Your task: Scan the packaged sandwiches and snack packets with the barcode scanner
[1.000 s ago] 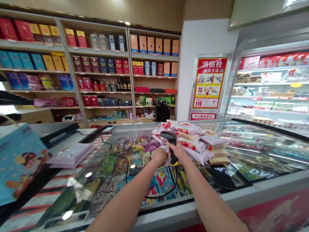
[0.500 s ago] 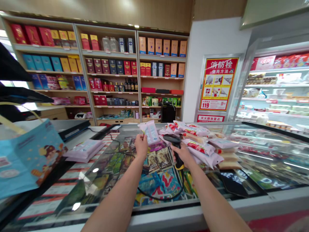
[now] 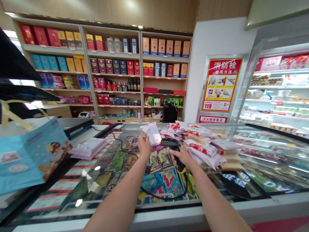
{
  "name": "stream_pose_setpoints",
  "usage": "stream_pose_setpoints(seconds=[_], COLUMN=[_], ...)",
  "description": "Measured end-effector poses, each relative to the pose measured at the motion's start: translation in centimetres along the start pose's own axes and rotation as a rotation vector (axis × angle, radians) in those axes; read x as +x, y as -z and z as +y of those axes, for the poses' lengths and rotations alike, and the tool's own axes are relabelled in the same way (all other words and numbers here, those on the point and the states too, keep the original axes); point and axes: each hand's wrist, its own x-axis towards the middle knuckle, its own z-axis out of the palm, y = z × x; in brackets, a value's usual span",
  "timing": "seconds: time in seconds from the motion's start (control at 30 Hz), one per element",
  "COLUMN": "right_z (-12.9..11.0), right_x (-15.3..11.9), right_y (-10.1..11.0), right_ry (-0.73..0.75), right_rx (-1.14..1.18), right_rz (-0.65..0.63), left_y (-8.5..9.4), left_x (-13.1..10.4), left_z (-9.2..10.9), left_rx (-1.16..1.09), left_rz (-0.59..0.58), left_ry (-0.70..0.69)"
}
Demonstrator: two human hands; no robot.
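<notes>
My left hand (image 3: 144, 145) pinches the lower left edge of a pale pink packet (image 3: 152, 132), which is tilted up above the glass freezer top. A bright patch of light shows on the packet's lower right. Wrapped round the handle of a black and yellow barcode scanner (image 3: 171, 141) is my right hand (image 3: 181, 155). The scanner's head points left at the packet, close to it. Just behind and right of my right hand lies a heap of pink and red packets (image 3: 201, 147).
Two flat pink packets (image 3: 88, 147) lie at the left, beside a blue paper bag (image 3: 31, 154). The scanner's black cable (image 3: 164, 198) loops over the glass lid. A stack of packets (image 3: 230, 156) stands at the right. Shelves of boxes line the back.
The scanner's head has turned towards the packet, and light now falls on the packet. The whole view has shifted slightly, so things appear further right.
</notes>
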Motion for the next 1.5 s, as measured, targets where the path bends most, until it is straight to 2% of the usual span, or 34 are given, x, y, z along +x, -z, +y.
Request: stream_pose_setpoints(seconds=[0.37, 0.53, 0.63, 0.77, 0.97, 1.13, 1.33, 1.5], right_z=[0.2, 0.4, 0.2, -0.5, -1.3, -1.6, -1.1, -0.4], right_x=[0.1, 0.8, 1.4, 2.8, 5.3, 6.7, 7.8, 8.3], right_y=[-0.2, -1.4, -3.1, -6.5, -13.4, -18.8, -22.2, -23.0], right_ry=[-0.054, -0.069, -0.069, -0.071, -0.045, -0.045, -0.097, -0.115], right_rx=[-0.004, 0.035, 0.048, 0.046, 0.047, 0.082, 0.072, 0.078], right_rz=[0.003, -0.022, -0.062, -0.105, -0.191, -0.254, -0.267, -0.282], left_y=[-0.3, 0.6, 2.3, 6.2, 13.5, 17.8, 20.2, 19.9], left_x=[-0.1, 0.1, 1.1, 3.4, 7.3, 9.7, 11.3, 11.0], left_z=[-0.3, -0.7, -1.3, -2.8, -5.8, -7.6, -8.8, -9.3], left_rx=[-0.068, -0.053, 0.027, 0.175, 0.433, 0.681, 0.885, 0.949], left_rz=[0.014, 0.011, -0.003, 0.002, -0.032, -0.127, -0.085, -0.113], left_ry=[-0.006, 0.006, 0.027, 0.038, 0.021, -0.001, -0.104, -0.119])
